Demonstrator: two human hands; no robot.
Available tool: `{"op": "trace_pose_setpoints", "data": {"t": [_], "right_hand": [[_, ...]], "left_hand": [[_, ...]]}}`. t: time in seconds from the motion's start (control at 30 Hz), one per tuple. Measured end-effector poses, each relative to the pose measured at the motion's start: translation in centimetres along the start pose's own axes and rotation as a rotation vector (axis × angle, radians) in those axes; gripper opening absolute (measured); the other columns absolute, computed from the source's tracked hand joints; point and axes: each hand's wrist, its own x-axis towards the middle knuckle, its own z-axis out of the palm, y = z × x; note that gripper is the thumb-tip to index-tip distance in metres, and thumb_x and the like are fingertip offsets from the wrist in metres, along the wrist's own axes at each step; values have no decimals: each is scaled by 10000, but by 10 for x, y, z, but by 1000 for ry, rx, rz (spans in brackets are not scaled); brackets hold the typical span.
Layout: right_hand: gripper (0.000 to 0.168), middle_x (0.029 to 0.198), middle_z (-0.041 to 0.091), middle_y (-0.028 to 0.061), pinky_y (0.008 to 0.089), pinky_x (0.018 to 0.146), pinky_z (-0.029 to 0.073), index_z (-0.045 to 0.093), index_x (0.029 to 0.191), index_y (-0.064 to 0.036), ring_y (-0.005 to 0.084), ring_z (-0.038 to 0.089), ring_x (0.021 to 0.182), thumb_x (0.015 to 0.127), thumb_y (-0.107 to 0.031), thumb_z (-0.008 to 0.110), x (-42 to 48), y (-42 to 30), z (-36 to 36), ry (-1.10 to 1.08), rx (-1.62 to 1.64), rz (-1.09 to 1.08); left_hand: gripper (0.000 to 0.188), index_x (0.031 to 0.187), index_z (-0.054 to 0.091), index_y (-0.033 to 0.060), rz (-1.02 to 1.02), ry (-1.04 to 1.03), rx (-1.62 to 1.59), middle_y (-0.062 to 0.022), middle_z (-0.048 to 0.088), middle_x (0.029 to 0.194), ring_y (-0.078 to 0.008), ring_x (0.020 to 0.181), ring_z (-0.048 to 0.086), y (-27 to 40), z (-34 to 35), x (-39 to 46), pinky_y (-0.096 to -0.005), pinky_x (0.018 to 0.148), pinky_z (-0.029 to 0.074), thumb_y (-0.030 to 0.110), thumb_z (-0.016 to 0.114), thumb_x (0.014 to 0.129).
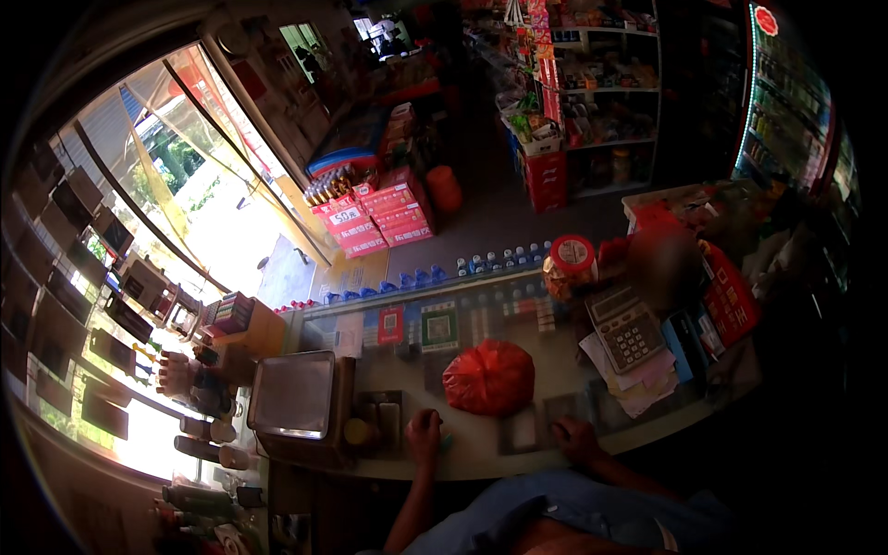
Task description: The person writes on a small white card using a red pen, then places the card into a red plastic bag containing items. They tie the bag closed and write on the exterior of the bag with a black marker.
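Observation:
A tied red plastic bag (490, 378), full and rounded, rests on the glass-topped counter (472, 451). My left hand (422, 431) lies on the counter to the bag's lower left, fingers curled in. Beside it is a small greenish thing (446, 442), too blurred to name. At the bag's lower right, my right hand (576, 438) rests near the counter's front edge with bent fingers. Dimness hides whether anything is inside it. Neither hand touches the bag. A metal-topped weighing scale (291, 395) stands left of my left hand.
Right of the bag are a desk calculator (626, 331) on papers (635, 388) and a red-lidded jar (570, 267). Small bottles (496, 260) line the far edge. A green code card (439, 325) lies behind the bag. Stacked red cartons (395, 208) stand beyond, by the doorway.

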Motion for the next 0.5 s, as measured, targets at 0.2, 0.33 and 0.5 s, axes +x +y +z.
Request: {"op": "trace_pose_setpoints", "data": {"t": [0.2,0.33,0.5], "right_hand": [[88,871,668,192,475,685,544,678,949,-45,416,682,820,919,-127,662,3,-3,0,28,13,-29],[85,864,669,189,477,684,543,678,933,-45,414,681,817,914,-127,662,3,-2,0,40,8,-24],[81,852,668,187,468,676,535,675,917,-44,415,676,805,912,-123,656,3,-3,4,70,20,-2]], "left_hand": [[146,940,688,9,-163,-33,-173,-90,731,781,-170,725,702,-2,0,0,-318,706,547,154,692,952],[162,928,685,6,-209,-50,-226,-85,734,783,-158,734,698,3,0,2,-314,715,544,165,693,957],[172,933,695,-6,-188,-51,-187,-101,726,758,-182,714,707,5,-1,2,-338,685,544,164,702,954]]}}
